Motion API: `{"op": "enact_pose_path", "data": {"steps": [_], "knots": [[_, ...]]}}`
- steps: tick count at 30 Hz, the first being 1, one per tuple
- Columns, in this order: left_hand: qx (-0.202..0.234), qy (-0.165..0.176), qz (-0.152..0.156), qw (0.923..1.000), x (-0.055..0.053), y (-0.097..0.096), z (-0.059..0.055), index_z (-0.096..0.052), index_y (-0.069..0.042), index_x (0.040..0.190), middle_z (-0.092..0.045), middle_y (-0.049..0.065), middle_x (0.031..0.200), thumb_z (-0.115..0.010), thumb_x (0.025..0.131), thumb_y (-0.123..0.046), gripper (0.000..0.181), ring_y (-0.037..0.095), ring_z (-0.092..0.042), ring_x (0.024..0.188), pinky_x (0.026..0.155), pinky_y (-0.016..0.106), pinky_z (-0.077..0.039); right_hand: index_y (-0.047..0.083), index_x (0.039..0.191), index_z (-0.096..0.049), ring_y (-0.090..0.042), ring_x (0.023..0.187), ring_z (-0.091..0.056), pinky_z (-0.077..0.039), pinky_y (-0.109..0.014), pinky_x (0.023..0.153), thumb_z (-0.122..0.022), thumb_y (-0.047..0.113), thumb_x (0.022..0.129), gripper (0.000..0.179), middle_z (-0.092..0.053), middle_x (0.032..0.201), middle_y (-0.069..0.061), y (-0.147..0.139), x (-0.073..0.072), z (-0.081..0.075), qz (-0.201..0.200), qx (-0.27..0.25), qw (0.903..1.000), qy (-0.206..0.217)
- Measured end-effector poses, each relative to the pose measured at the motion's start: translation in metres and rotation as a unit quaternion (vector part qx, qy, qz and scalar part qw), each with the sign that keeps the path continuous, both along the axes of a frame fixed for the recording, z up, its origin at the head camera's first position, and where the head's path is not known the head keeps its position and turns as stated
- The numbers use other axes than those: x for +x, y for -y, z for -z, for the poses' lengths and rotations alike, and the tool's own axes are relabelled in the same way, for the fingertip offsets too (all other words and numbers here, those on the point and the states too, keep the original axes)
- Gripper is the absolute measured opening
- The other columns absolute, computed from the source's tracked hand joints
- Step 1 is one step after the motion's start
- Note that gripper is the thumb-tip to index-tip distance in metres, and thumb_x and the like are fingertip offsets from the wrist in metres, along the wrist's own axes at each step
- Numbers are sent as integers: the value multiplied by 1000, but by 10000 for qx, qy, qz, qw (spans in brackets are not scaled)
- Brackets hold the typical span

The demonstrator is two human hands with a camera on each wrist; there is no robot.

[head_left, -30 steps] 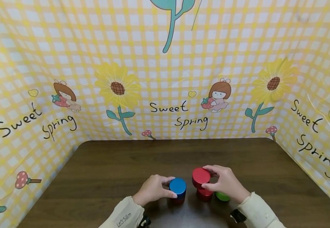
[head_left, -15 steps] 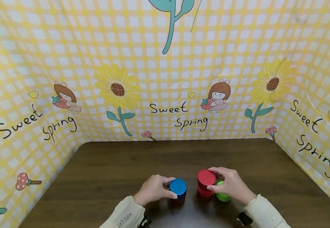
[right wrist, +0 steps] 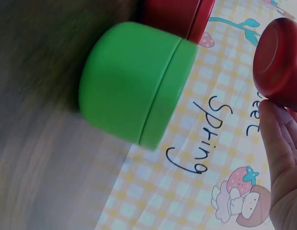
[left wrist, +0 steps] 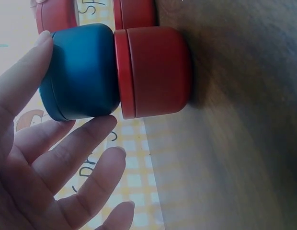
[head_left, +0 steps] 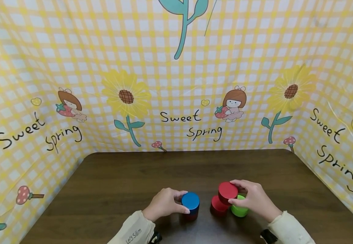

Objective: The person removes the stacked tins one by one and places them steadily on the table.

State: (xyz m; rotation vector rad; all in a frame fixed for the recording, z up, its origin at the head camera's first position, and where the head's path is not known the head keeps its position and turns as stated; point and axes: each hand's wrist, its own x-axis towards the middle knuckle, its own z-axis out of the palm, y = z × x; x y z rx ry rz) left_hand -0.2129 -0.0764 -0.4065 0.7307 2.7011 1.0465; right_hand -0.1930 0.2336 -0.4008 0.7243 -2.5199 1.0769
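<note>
My left hand pinches a small blue lidded tin between thumb and fingers. Right beneath it a red tin stands on the table, stacked under the blue one. With thumb and fingertips my right hand grips another red tin, raised above the table; its bottom shows in the right wrist view. Below it and to its left stands a third red tin, partly overlapped by the raised one in the head view. A bright green tin stands beside that one on the right, under my right hand.
The dark wooden table has rounded far corners. A yellow checked cloth with printed flowers and lettering hangs behind it and along both sides.
My right hand has carried its red tin to the right, from over the standing red tin toward the green tin, uncovering more of both. My left hand and the blue tin stay in place.
</note>
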Motion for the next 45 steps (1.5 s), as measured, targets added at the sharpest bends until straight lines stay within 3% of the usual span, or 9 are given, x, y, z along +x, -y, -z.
{"op": "enact_pose_path", "data": {"steps": [13,22,31,39,45], "knots": [[38,75,1,10000,1,0,-1,-67,-9,122,-71,9,104,-83,74,-32,56,19,-66,92,70,32,-52,-5,101,-68,0,74,-61,-48,-10,66,-90,7,58,49,-70,89,-10,-21,4,12,332,10,9963,-788],[70,50,47,10000,0,0,1,-67,-9,123,-72,7,101,-83,74,-31,56,17,-66,89,68,31,-52,-4,99,-69,1,73,-60,-49,-15,63,-89,5,57,48,-70,87,-8,-26,5,18,411,151,9935,-1049],[68,88,16,9999,-1,1,1,-67,-9,123,-72,8,103,-83,74,-32,56,18,-66,90,69,33,-52,-4,100,-68,2,75,-59,-51,-20,62,-89,6,59,47,-69,88,-7,-36,7,16,563,297,9941,-876],[61,152,10,9999,-2,0,3,-67,-9,123,-72,7,103,-82,74,-33,56,17,-66,91,72,34,-53,-5,98,-68,3,73,-59,-45,-9,63,-89,4,56,48,-69,86,-8,-49,10,13,789,396,9899,-1111],[135,127,34,9998,-1,0,1,-67,-8,123,-72,8,103,-83,74,-32,57,19,-66,92,72,35,-53,-4,98,-68,2,74,-60,-50,-21,59,-89,7,57,48,-70,88,-9,-53,13,14,988,398,9907,-852]]}}
